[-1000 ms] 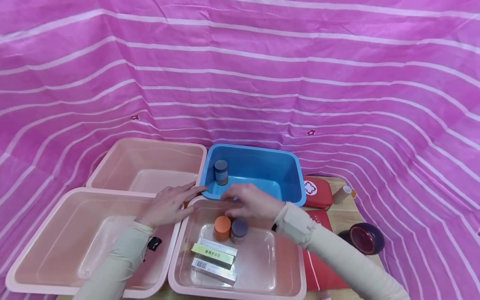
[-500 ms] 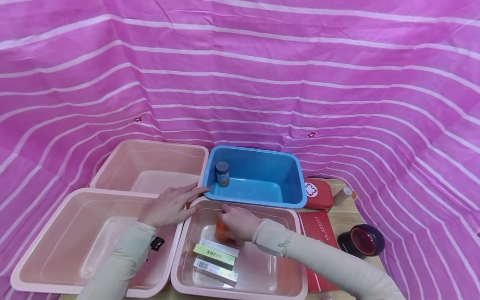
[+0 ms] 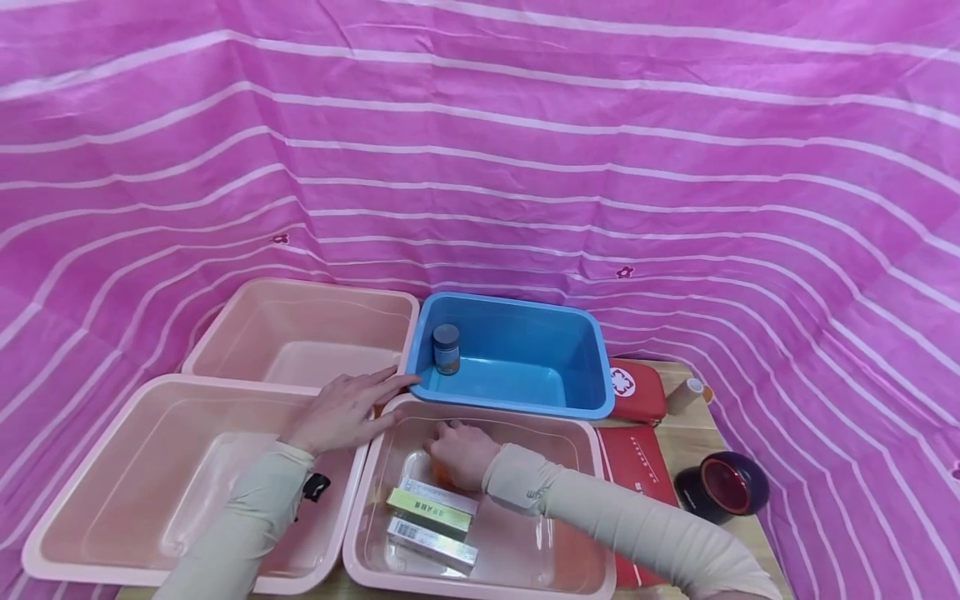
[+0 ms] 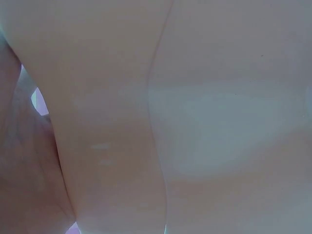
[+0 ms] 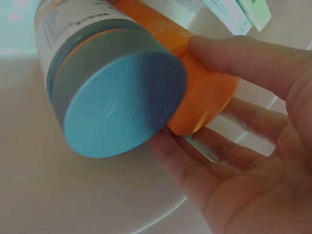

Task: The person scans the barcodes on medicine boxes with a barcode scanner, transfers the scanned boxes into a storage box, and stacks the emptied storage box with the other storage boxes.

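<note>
Right hand (image 3: 463,454): reaching into the pink basin (image 3: 525,533) at lower centre, thumb and fingers gripping an orange bottle (image 5: 207,100).
Orange bottle: sitting inside that basin, mostly hiding under the hand in the head view; a blue-lidded bottle (image 5: 124,102) is sitting just beside it.
Left hand (image 3: 341,412): stretching its fingers, grasping nothing, fingertips resting at the left front corner of the blue basin (image 3: 517,383), centre of frame.
Cartons, one green (image 3: 429,510): lying below the right hand.
Step, as judged: securing the orange bottle. The next move seems to be calling for a firm hold, clear of its neighbour, before any lifting.
</note>
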{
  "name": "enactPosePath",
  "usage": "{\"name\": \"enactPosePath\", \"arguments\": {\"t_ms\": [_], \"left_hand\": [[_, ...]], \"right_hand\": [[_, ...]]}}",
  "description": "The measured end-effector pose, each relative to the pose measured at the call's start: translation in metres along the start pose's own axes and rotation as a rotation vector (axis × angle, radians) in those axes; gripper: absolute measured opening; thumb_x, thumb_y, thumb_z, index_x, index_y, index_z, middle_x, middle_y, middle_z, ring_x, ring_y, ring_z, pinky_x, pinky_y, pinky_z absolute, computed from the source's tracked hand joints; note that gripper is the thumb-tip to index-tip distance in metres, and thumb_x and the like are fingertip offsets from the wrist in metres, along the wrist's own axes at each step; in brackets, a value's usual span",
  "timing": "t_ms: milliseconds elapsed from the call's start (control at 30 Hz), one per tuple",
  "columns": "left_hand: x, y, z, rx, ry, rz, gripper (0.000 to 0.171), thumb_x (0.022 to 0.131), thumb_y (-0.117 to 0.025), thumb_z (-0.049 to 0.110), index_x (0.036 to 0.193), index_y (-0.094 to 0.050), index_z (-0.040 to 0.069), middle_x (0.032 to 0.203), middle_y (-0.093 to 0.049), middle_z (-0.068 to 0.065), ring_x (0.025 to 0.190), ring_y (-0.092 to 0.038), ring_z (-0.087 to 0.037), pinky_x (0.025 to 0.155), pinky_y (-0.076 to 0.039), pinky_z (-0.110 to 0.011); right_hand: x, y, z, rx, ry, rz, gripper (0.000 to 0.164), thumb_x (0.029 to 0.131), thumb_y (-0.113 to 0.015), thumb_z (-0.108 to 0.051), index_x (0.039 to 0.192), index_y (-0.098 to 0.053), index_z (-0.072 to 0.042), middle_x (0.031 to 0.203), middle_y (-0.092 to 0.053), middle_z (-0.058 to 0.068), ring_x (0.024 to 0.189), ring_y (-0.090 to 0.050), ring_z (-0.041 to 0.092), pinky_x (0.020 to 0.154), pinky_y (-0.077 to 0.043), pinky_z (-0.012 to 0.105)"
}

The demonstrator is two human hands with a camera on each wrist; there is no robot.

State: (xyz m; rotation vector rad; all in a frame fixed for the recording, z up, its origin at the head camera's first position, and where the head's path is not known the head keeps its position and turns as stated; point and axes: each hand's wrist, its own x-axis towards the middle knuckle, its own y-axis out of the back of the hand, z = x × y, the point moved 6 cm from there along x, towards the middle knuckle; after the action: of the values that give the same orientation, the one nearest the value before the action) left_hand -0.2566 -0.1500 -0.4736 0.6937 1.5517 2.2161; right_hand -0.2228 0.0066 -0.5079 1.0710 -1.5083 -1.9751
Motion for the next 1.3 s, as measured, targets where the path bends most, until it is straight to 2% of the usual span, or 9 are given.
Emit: {"name": "enactPosePath", "arguments": {"t_ms": [100,267,400,567,733,933,1067,1167,1300], "left_hand": [[0.001,0.001,0.0,0.003,-0.003,0.008,0.057,0.097,-0.066,0.046,0.151,-0.052,0.035,0.154,-0.054,-0.008,0.086,-0.063,-0.017,0.081,-0.049,-0.042],[0.0,0.001,0.001,0.007,-0.003,0.009,0.057,0.096,-0.067,0.046,0.15,-0.053,0.036,0.153,-0.054,-0.008,0.08,-0.058,-0.012,0.079,-0.048,-0.039],[0.0,0.0,0.001,0.013,-0.006,0.003,0.057,0.096,-0.066,0.046,0.15,-0.052,0.036,0.153,-0.055,-0.007,0.075,-0.054,-0.008,0.078,-0.047,-0.038],[0.0,0.0,0.001,0.009,0.001,-0.001,0.057,0.096,-0.066,0.046,0.15,-0.053,0.034,0.153,-0.055,-0.008,0.079,-0.057,-0.01,0.081,-0.049,-0.041],[0.001,-0.001,0.0,-0.004,0.02,-0.016,0.057,0.096,-0.066,0.046,0.15,-0.053,0.033,0.153,-0.055,-0.008,0.08,-0.057,-0.01,0.083,-0.049,-0.042],[0.001,-0.001,-0.001,-0.003,0.025,-0.021,0.057,0.097,-0.065,0.048,0.151,-0.052,0.036,0.153,-0.055,-0.008,0.082,-0.057,-0.01,0.082,-0.048,-0.04],[0.0,-0.001,0.001,-0.011,0.023,-0.019,0.057,0.097,-0.065,0.049,0.151,-0.051,0.037,0.155,-0.053,-0.009,0.097,-0.067,-0.02,0.087,-0.05,-0.045],[0.0,-0.001,0.001,-0.02,0.029,-0.018,0.057,0.097,-0.066,0.049,0.151,-0.051,0.037,0.156,-0.051,-0.009,0.111,-0.068,-0.028,0.091,-0.051,-0.049],[0.0,-0.001,0.001,-0.023,0.034,-0.015,0.057,0.097,-0.065,0.049,0.151,-0.052,0.036,0.156,-0.051,-0.009,0.11,-0.068,-0.028,0.09,-0.05,-0.049]], "right_hand": [[0.0,-0.001,0.003,0.036,-0.001,-0.005,0.043,0.09,-0.08,-0.025,0.13,-0.068,-0.028,0.126,-0.069,-0.005,0.113,-0.063,0.014,0.102,-0.054,0.032],[-0.006,0.008,0.006,0.166,0.013,0.01,0.043,0.088,-0.082,-0.024,0.129,-0.069,-0.025,0.116,-0.069,-0.004,0.1,-0.062,0.012,0.092,-0.054,0.026],[-0.016,0.023,0.012,0.358,-0.01,0.019,0.052,0.084,-0.086,-0.024,0.133,-0.067,-0.025,0.119,-0.066,-0.004,0.098,-0.059,0.01,0.084,-0.055,0.023],[-0.031,0.046,0.027,0.551,-0.056,0.066,0.054,0.085,-0.086,-0.023,0.135,-0.067,-0.022,0.119,-0.065,-0.002,0.098,-0.058,0.009,0.08,-0.055,0.022],[-0.048,0.067,0.047,0.599,-0.062,0.163,0.049,0.087,-0.083,-0.024,0.133,-0.068,-0.015,0.111,-0.066,-0.001,0.094,-0.058,0.01,0.076,-0.053,0.018],[-0.075,0.089,0.068,0.611,-0.05,0.287,0.048,0.087,-0.081,-0.023,0.132,-0.068,-0.012,0.114,-0.067,0.001,0.099,-0.06,0.013,0.08,-0.054,0.024],[-0.1,0.098,0.082,0.621,-0.044,0.35,0.048,0.087,-0.081,-0.022,0.133,-0.068,-0.013,0.113,-0.066,0.0,0.1,-0.059,0.013,0.081,-0.055,0.025],[-0.12,0.103,0.093,0.628,-0.05,0.382,0.05,0.086,-0.082,-0.021,0.134,-0.068,-0.012,0.111,-0.065,-0.001,0.099,-0.058,0.012,0.079,-0.056,0.023],[-0.149,0.103,0.107,0.606,-0.108,0.407,0.052,0.085,-0.083,-0.019,0.134,-0.067,-0.011,0.113,-0.065,-0.002,0.097,-0.06,0.011,0.077,-0.056,0.022]]}}
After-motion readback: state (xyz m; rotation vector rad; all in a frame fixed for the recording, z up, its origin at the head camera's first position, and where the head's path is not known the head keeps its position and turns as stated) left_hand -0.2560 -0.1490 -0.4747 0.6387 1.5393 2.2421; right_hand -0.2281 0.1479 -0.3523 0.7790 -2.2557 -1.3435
